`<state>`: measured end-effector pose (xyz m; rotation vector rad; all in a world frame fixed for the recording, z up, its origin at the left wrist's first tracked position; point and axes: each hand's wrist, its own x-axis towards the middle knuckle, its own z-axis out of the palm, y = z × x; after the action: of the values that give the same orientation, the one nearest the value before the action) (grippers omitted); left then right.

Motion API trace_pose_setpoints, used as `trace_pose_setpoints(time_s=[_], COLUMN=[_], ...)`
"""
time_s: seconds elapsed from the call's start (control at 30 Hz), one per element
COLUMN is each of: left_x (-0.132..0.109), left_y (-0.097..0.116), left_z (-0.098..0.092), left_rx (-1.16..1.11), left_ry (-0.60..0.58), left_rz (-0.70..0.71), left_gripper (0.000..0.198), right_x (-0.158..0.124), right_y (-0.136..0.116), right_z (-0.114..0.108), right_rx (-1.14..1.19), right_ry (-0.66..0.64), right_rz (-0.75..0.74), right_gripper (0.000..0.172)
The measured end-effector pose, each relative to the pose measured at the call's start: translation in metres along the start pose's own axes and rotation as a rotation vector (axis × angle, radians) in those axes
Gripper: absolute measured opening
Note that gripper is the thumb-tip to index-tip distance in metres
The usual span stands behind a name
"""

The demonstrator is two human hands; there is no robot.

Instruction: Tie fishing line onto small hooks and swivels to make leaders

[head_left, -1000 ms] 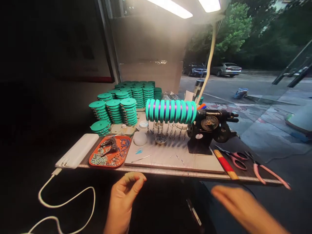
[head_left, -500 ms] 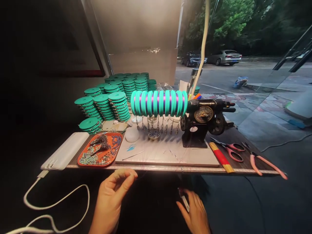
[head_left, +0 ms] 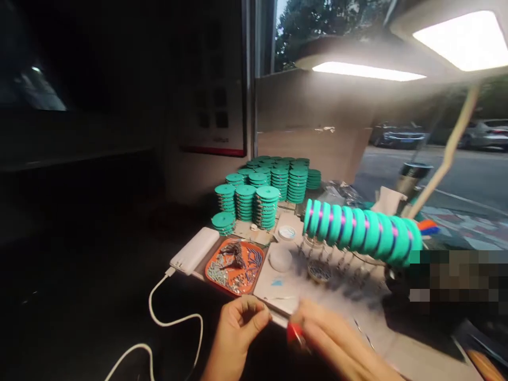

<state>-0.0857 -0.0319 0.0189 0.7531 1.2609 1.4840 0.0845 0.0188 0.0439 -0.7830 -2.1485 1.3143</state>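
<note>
My left hand [head_left: 240, 330] is at the table's front edge, thumb and forefinger pinched together; anything between them is too small to make out. Close on its right, my blurred right hand [head_left: 337, 336] is closed around a small tool with a red part [head_left: 294, 333], whose kind the blur hides. Beyond the hands, teal foam discs [head_left: 349, 227] wound with purple line sit in a row on a winder's shaft. Small metal pieces dangle below them. An orange tray [head_left: 211, 274] of metal bits lies past my left hand.
Stacked teal discs [head_left: 266, 196] stand at the back. A white power bank [head_left: 194, 251] with a cable [head_left: 174, 321] lies left of the tray. On the pale board [head_left: 273, 304] are a translucent dome [head_left: 280, 257] and a bead dish [head_left: 319, 271]. A lamp [head_left: 369, 71] hangs above.
The view has swung left, so the bench appears turned and the winder is farther right. My right hand has come up beside my left with the tool. My left hand keeps its pinch.
</note>
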Motion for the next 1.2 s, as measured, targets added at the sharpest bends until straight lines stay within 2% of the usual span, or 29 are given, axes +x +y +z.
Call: trace_pose_setpoints(time_s=[0.07,0.13,0.27,0.43,0.57,0.7,1.03,1.2], left_x=[0.006,0.012,0.021,0.022,0.022,0.024,0.034,0.037], left_y=[0.001,0.003,0.007,0.015,0.022,0.026,0.004,-0.002], left_z=[-0.003,-0.006,-0.006,-0.004,-0.004,-0.004,-0.017,-0.020], left_rx=[-0.067,-0.109,-0.159,-0.186,-0.164,-0.160,-0.133,-0.132], left_ry=[0.003,0.020,0.060,0.076,0.104,0.074,0.029,0.011], left_rz=[-0.006,-0.006,-0.067,-0.118,-0.129,-0.135,-0.104,-0.109], left_gripper=[0.020,0.023,0.025,0.024,0.023,0.022,0.025,0.025], right_x=[0.043,0.076,0.108,0.115,0.117,0.118,0.120,0.120], right_y=[-0.017,-0.016,0.003,0.014,0.019,0.023,0.036,0.037], right_z=[-0.006,-0.006,0.002,0.008,0.014,0.018,0.032,0.032], right_rx=[0.142,0.274,0.344,0.384,0.409,0.445,0.507,0.531], right_ry=[-0.092,-0.198,-0.307,-0.370,-0.412,-0.400,-0.387,-0.408], right_rz=[0.024,0.099,0.187,0.180,0.171,0.169,0.180,0.166], right_gripper=[0.039,0.042,0.054,0.064,0.059,0.051,0.047,0.051])
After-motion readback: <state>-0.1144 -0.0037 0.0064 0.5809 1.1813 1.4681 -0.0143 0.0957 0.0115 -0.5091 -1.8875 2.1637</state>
